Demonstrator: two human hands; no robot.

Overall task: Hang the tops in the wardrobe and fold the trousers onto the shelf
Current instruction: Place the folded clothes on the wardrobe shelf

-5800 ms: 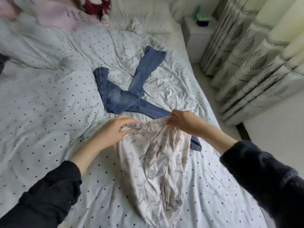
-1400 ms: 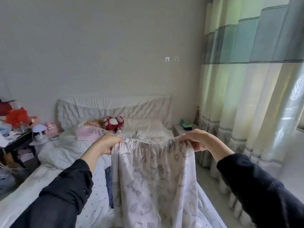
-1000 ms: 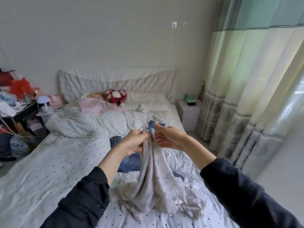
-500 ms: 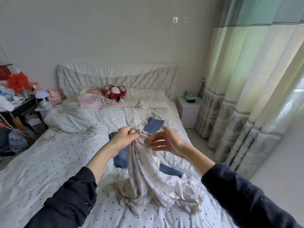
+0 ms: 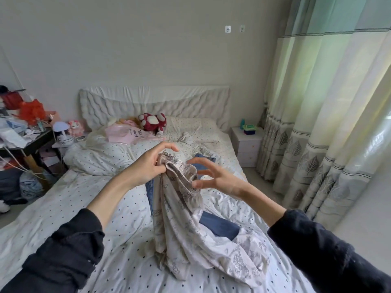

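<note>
**Printed trousers held up over the bed**

A bed (image 5: 69,199) with a white dotted cover fills the room's middle, with tall curtains (image 5: 330,115) along its right side and a padded headboard (image 5: 154,102) at the far wall. A pair of blue jeans (image 5: 219,226) lies on the cover, partly hidden. In front of them hang the pale printed trousers (image 5: 186,225), their legs crumpled on the cover and their elastic waistband (image 5: 179,169) raised above it. The left hand (image 5: 148,168) pinches the gathered waistband, thumb and lower fingers closed on the cloth, the forefinger stretched out free. The right hand (image 5: 213,178) is just beside the waistband with fingers spread and bent, thumb touching the elastic, gripping nothing. A red and white plush toy (image 5: 152,121) sits by the pillows.
</note>
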